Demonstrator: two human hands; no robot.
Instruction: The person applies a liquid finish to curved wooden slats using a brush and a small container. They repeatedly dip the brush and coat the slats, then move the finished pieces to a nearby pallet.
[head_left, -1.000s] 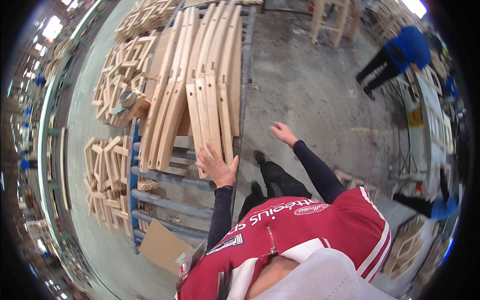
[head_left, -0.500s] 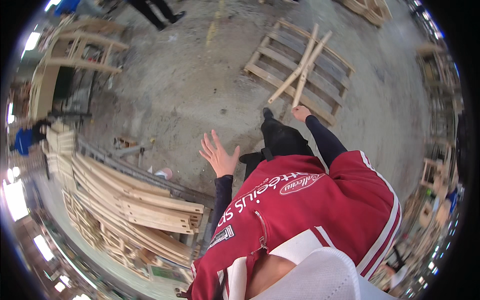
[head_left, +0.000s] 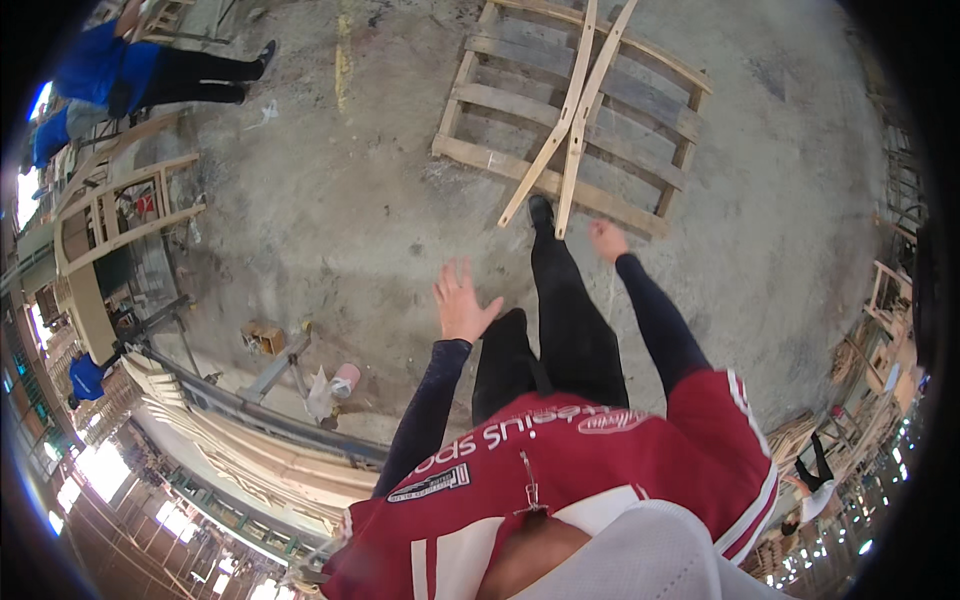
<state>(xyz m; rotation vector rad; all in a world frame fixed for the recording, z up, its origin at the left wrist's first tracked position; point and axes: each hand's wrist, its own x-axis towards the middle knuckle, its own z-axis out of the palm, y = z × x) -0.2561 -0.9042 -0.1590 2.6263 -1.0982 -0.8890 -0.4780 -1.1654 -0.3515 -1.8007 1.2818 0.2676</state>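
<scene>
Both hands empty: left hand (head_left: 462, 303) spread open, well short of pallet (head_left: 480, 152); right hand (head_left: 607, 240) loosely curled just below its curved slats (head_left: 577, 110).

Open concrete floor (head_left: 330, 200) ahead of both hands; wooden pallet (head_left: 640, 110) with two curved slats (head_left: 575, 110) blocks beyond.

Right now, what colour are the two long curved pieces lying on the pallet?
Pale, unfinished wood colour; the two curved pieces cross on the greyer pallet, seen best in the head view.
</scene>
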